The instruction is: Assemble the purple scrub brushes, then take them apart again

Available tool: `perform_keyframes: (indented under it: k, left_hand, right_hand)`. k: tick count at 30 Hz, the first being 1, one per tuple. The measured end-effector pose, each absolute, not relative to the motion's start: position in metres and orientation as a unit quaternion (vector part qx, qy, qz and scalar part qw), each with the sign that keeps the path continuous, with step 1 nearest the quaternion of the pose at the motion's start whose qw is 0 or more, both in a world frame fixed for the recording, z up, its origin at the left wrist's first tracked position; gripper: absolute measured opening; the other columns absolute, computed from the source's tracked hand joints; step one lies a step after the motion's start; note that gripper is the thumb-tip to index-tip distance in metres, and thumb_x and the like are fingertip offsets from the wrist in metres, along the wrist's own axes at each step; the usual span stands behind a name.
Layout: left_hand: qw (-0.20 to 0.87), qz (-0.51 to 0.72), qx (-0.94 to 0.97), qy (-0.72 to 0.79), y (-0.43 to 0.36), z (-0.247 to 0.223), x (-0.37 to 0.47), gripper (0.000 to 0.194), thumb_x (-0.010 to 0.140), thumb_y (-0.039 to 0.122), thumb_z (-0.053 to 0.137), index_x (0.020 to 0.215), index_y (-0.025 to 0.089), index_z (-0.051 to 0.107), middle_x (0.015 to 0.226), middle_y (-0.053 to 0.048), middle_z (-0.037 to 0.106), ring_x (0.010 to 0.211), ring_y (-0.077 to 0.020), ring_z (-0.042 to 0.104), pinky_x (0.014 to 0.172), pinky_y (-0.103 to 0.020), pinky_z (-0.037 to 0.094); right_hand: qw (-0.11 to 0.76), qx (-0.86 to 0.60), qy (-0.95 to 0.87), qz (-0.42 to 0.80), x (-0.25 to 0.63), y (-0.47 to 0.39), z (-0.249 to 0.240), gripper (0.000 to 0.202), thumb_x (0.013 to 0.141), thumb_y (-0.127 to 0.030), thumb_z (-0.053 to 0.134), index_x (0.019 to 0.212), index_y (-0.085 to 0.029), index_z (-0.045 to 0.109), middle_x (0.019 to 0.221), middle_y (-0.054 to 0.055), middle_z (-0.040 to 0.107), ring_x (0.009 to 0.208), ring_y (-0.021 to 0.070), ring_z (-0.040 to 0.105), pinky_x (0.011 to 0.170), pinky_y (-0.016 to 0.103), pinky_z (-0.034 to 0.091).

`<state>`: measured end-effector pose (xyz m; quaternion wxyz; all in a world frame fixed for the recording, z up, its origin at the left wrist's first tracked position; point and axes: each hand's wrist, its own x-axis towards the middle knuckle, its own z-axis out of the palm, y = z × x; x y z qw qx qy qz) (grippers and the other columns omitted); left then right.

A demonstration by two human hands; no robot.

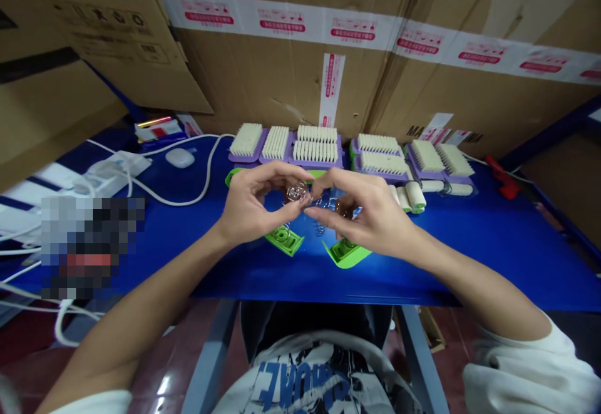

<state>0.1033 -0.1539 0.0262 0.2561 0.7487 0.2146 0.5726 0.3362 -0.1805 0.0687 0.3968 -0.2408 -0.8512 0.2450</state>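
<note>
My left hand (253,204) is closed on several shiny metal coil springs (297,191), bunched at its fingertips. Close beside it, my right hand (366,207) pinches at the same tangle, with more wire coils showing under its fingers. The two hands nearly touch at the thumbs. Below them, another coil spring (320,229) shows over the blue tabletop; whether it hangs or lies there I cannot tell. A green plastic piece (287,242) with a round seat lies under my left hand. A second green piece (346,252), curved, is under my right hand.
Purple-based brush heads with cream bristles (315,151) (382,163) line the back of the blue table (469,245). White rollers (415,196) lie at right. A white mouse (180,158), cables and a power strip (115,170) are at left. Cardboard (282,76) walls the back.
</note>
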Motion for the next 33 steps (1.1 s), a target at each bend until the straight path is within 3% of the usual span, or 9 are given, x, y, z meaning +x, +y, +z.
perform_keyframes:
  k: [3,8,14,17,21,26,28,33]
  left_hand:
    - [0.231,0.588,0.743,0.22,-0.154,0.025,0.104,0.029,0.088,0.017,0.091,0.117,0.021,0.089,0.09,-0.004,0.085,0.072,-0.0145,0.078,0.068,-0.023,0.065]
    - [0.151,0.609,0.747,0.218,-0.16,0.027,0.103,0.041,0.09,0.009,0.088,0.126,0.029,0.09,0.095,-0.001,0.088,0.073,-0.0133,0.079,0.069,-0.023,0.063]
    - [0.131,0.611,0.754,0.205,-0.159,0.022,0.102,0.043,0.088,0.011,0.089,0.126,0.031,0.09,0.093,0.001,0.088,0.069,-0.0131,0.078,0.062,-0.023,0.059]
    - [0.143,0.607,0.753,0.211,-0.158,0.022,0.103,0.042,0.086,0.013,0.096,0.123,0.032,0.09,0.091,0.001,0.088,0.067,-0.0139,0.079,0.062,-0.024,0.062]
    - [0.151,0.591,0.768,0.197,-0.159,0.029,0.106,0.042,0.089,0.011,0.093,0.124,0.035,0.09,0.084,0.003,0.086,0.06,-0.0136,0.076,0.058,-0.024,0.063]
    - [0.129,0.579,0.789,0.163,-0.159,0.033,0.106,0.048,0.089,0.008,0.09,0.13,0.034,0.089,0.078,0.005,0.084,0.053,-0.0105,0.073,0.053,-0.019,0.059]
    - [0.132,0.576,0.785,0.184,-0.159,0.031,0.105,0.044,0.09,0.011,0.093,0.127,0.035,0.09,0.085,0.004,0.087,0.056,-0.0123,0.075,0.055,-0.022,0.062]
    - [0.102,0.573,0.779,0.234,-0.16,0.025,0.105,0.039,0.095,0.014,0.09,0.127,0.037,0.089,0.096,0.002,0.089,0.066,-0.0159,0.08,0.058,-0.026,0.064]
  right_hand:
    - [0.425,-0.211,-0.869,0.136,0.336,-0.177,0.064,0.003,0.11,-0.018,0.072,0.112,-0.018,0.07,0.106,0.004,0.077,0.077,0.0092,0.067,0.061,0.02,0.055]
    - [0.43,-0.193,-0.878,0.086,0.336,-0.177,0.058,0.007,0.109,-0.012,0.067,0.108,-0.018,0.067,0.105,0.004,0.079,0.083,0.0114,0.072,0.067,0.022,0.058]
    - [0.376,-0.199,-0.887,-0.177,0.338,-0.179,0.057,0.02,0.111,-0.009,0.057,0.104,-0.022,0.069,0.109,0.003,0.082,0.069,0.0072,0.065,0.049,0.025,0.032]
    - [0.379,-0.182,-0.86,-0.289,0.339,-0.177,0.056,0.024,0.106,-0.005,0.058,0.101,-0.025,0.07,0.107,-0.001,0.083,0.062,0.0068,0.056,0.052,0.025,0.034]
    - [0.376,-0.139,-0.821,-0.406,0.34,-0.174,0.053,0.015,0.101,-0.015,0.066,0.094,-0.028,0.07,0.106,-0.001,0.084,0.061,0.0107,0.05,0.051,0.028,0.034]
    - [0.351,-0.132,-0.823,-0.427,0.341,-0.173,0.051,0.011,0.098,-0.019,0.069,0.093,-0.029,0.07,0.103,-0.001,0.082,0.059,0.0112,0.05,0.05,0.029,0.033]
    - [0.35,-0.134,-0.826,-0.422,0.341,-0.173,0.051,0.011,0.1,-0.018,0.068,0.098,-0.029,0.07,0.105,-0.001,0.082,0.06,0.0105,0.05,0.05,0.028,0.034]
    - [0.33,-0.196,-0.877,-0.288,0.343,-0.174,0.053,0.021,0.11,-0.009,0.057,0.119,-0.023,0.071,0.107,0.001,0.081,0.068,0.0082,0.061,0.052,0.026,0.039]
